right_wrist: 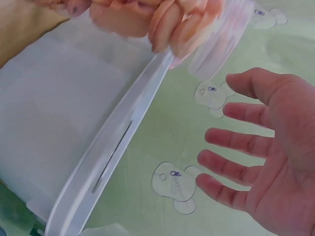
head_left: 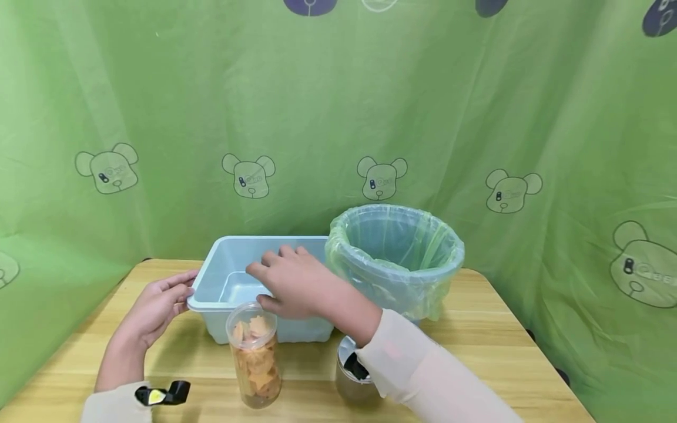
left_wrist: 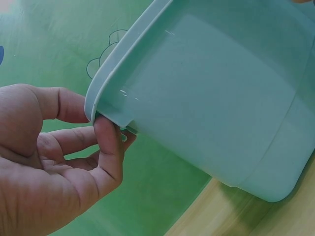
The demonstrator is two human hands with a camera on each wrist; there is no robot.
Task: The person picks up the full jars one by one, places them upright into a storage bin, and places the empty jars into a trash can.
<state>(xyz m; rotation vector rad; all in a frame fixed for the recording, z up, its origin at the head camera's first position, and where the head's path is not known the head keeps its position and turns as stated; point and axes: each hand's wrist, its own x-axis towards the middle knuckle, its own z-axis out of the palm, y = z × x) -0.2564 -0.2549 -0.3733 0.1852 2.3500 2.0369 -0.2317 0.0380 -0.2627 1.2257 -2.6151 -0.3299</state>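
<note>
A light-blue plastic basin [head_left: 312,329] stands on the table, its inside looking bare where it shows. My left hand [head_left: 161,305] pinches its rim at the left front corner, fingers curled under the lip in the left wrist view [left_wrist: 64,147]. My right hand [head_left: 296,282] hovers over the basin's front rim with fingers apart and nothing held; the right wrist view shows its open palm [right_wrist: 280,157]. Just in front of the basin stands a clear plastic jar [head_left: 256,364] of orange, partly star-shaped pieces [right_wrist: 162,19]. The right thumb is near the jar's mouth; contact is unclear.
Right of the basin stands a round blue bin [head_left: 391,270] lined with a thin green bag. A greyish canister [head_left: 351,382] with something black on top is partly hidden by the right sleeve [head_left: 423,370]. A green printed curtain [head_left: 317,106] hangs behind the wooden table [head_left: 492,364].
</note>
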